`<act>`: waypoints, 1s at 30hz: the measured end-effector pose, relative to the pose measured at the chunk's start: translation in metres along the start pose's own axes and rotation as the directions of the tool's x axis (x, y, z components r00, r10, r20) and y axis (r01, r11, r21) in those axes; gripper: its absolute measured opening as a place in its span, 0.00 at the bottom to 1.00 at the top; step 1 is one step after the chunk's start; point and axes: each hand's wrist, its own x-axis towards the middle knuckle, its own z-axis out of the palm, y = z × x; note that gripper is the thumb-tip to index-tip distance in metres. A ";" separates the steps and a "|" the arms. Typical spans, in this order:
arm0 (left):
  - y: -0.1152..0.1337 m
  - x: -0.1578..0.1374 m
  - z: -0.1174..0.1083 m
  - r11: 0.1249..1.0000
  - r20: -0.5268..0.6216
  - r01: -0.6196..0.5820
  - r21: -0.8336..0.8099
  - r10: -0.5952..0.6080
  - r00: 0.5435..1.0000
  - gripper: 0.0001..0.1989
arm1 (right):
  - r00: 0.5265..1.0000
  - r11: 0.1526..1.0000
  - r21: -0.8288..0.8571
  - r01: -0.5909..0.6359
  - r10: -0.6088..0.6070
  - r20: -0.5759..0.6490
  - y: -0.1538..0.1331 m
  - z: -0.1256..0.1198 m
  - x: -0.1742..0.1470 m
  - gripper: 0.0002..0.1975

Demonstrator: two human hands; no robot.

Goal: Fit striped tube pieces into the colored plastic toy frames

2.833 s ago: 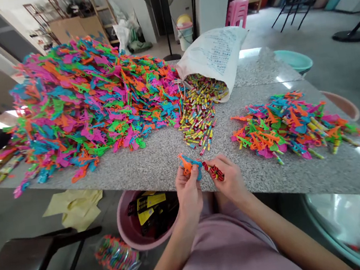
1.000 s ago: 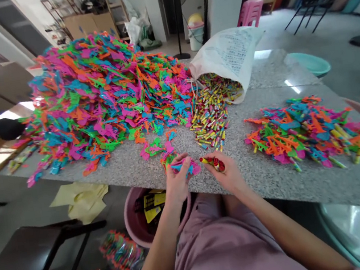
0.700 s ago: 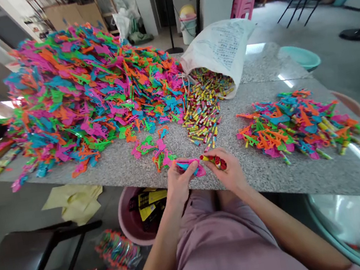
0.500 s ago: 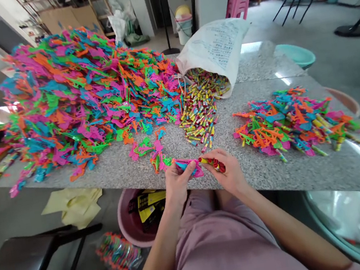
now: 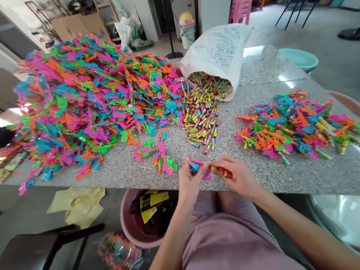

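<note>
My left hand (image 5: 187, 182) is closed on a few flat plastic pieces (image 5: 207, 174), pink and blue with a bit of orange, just above the table's front edge. My right hand (image 5: 240, 178) grips several small red-and-yellow printed tubes (image 5: 225, 173), with one end meeting the pink piece. How far that tube goes into the piece is too small to tell. A small group of loose plastic pieces (image 5: 148, 148) lies beyond my left hand. Past my right hand, printed tubes (image 5: 203, 120) spill from a white cloth sack (image 5: 221, 52).
A tall heap of coloured plastic pieces (image 5: 89, 94) covers the left of the granite table (image 5: 230, 134). On the right lies a smaller pile of pieces with tubes attached (image 5: 293, 124). Below are a pink basin (image 5: 129, 226), a dark stool (image 5: 27, 266) and a green tub (image 5: 317, 218).
Both hands, still holding the plastic pieces and tubes, appear slightly further right and lower. The whole view has shifted a little the same way.
</note>
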 end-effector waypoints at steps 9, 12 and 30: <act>-0.037 0.035 -0.088 0.612 -0.349 0.112 0.783 0.284 0.893 0.27 | 0.715 0.838 -0.404 -0.368 -0.022 -0.698 0.083 -0.121 -0.020 0.10; -0.046 0.030 -0.096 0.666 -0.396 0.098 0.739 0.312 0.864 0.17 | 0.774 0.916 -0.244 -0.318 0.103 -0.624 0.071 -0.089 -0.012 0.13; 0.005 -0.022 -0.016 0.644 -0.245 0.020 -0.765 -0.320 0.915 0.08 | 0.960 0.874 0.434 -0.217 0.272 -0.069 -0.028 0.045 0.029 0.09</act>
